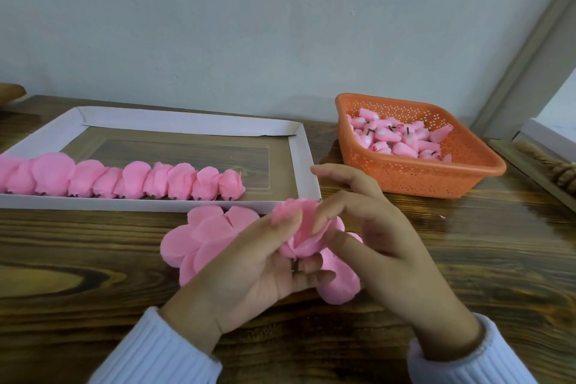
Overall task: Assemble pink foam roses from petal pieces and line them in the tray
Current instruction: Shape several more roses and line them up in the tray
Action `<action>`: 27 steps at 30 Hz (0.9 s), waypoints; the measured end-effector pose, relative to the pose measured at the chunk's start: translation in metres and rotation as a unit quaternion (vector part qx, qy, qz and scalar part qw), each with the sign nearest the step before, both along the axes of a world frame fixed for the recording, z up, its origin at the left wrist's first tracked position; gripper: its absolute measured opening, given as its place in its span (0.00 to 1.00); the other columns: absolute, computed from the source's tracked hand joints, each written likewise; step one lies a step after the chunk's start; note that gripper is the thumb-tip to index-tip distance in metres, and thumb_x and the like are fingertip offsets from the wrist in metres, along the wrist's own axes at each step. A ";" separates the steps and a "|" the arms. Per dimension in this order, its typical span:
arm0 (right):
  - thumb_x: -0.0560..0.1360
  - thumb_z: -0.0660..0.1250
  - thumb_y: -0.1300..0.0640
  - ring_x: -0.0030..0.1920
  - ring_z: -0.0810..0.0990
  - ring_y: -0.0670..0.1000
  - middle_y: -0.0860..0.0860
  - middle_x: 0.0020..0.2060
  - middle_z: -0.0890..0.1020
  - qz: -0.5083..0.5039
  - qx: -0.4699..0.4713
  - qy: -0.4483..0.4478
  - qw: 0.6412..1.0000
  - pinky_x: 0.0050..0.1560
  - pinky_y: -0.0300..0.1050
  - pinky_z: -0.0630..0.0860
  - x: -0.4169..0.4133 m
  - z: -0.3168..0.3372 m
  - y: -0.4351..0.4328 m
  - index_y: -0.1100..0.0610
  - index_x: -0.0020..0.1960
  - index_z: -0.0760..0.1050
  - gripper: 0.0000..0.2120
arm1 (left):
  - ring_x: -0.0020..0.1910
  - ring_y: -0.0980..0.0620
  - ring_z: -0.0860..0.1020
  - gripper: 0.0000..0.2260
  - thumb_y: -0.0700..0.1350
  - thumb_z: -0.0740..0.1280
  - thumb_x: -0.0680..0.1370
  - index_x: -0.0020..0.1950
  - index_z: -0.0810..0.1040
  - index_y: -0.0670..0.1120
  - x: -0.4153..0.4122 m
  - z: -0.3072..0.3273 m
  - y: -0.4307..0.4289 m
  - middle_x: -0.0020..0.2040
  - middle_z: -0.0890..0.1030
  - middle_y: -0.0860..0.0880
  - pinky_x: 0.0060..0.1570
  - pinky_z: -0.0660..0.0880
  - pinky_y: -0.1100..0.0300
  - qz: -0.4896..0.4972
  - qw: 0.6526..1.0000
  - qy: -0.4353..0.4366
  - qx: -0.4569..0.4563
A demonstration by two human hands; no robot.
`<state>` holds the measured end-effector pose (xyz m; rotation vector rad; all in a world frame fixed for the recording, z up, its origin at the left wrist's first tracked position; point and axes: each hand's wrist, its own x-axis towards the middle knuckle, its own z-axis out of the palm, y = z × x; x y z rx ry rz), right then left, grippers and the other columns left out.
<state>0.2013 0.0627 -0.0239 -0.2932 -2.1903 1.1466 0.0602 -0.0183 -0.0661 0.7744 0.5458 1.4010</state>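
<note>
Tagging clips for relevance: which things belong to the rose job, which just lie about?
Job: half-made rose, gripped by left hand and right hand; petal pieces; finished roses; tray; orange basket; buds.
Lying about: brown ridged object, right edge; wooden object, far left.

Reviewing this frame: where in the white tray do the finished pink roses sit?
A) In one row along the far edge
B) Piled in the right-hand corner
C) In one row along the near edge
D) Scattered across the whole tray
C: the finished roses stand side by side in a single row against the near wall of the tray, running from its left end towards the right.
</note>
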 end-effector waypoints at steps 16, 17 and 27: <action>0.65 0.61 0.70 0.71 0.65 0.50 0.46 0.60 0.75 -0.029 0.058 -0.008 0.998 0.68 0.41 0.62 -0.002 -0.005 0.004 0.47 0.37 0.73 0.16 | 0.31 0.56 0.72 0.19 0.60 0.71 0.69 0.45 0.83 0.45 0.005 0.000 0.002 0.35 0.75 0.48 0.41 0.77 0.57 0.055 0.998 0.031 -0.028; 0.65 0.61 0.69 0.71 0.65 0.50 0.47 0.60 0.76 -0.027 0.059 -0.008 0.998 0.68 0.40 0.62 -0.002 -0.005 0.004 0.47 0.37 0.73 0.16 | 0.30 0.56 0.72 0.18 0.60 0.70 0.69 0.44 0.83 0.45 0.007 0.001 0.002 0.34 0.74 0.48 0.40 0.77 0.57 0.067 0.996 0.036 -0.038; 0.68 0.71 0.57 0.68 0.67 0.50 0.44 0.64 0.72 -0.086 0.136 -0.042 0.986 0.67 0.40 0.63 -0.003 -0.008 0.006 0.51 0.43 0.78 0.05 | 0.47 0.48 0.83 0.23 0.59 0.71 0.65 0.55 0.81 0.47 0.010 0.000 0.002 0.49 0.84 0.42 0.43 0.80 0.53 0.171 0.974 0.120 -0.082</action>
